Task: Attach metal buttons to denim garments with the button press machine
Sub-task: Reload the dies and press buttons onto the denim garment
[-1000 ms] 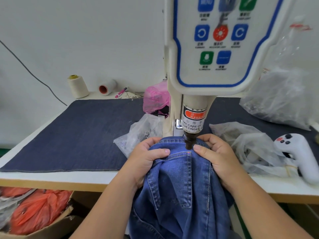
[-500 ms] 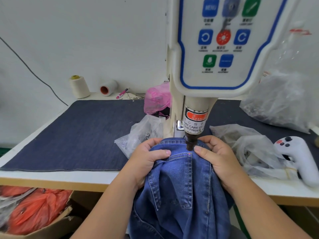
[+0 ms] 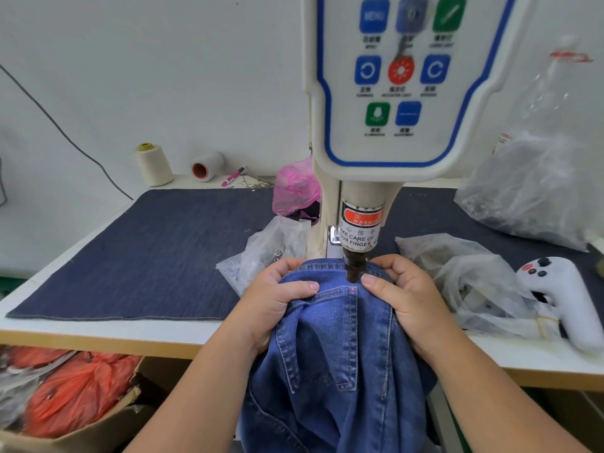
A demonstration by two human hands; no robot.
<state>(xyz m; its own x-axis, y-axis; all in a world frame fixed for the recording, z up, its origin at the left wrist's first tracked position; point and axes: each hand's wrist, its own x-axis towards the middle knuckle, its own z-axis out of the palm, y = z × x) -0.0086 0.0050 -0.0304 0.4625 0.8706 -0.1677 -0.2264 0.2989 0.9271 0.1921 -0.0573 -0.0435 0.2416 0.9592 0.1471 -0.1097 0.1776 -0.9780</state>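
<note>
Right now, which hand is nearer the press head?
The right hand: its thumb lies just beside the press head. The left hand grips the denim garment farther off on the other side.

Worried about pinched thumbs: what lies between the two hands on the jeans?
In the head view, the press head stands on the jeans' waistband, between left hand and right hand.

Left hand [image 3: 277, 294] and right hand [image 3: 403, 297]: both bare, ungloved; forearms uncovered, no sleeve visible; short, unpainted nails are seen.
</note>
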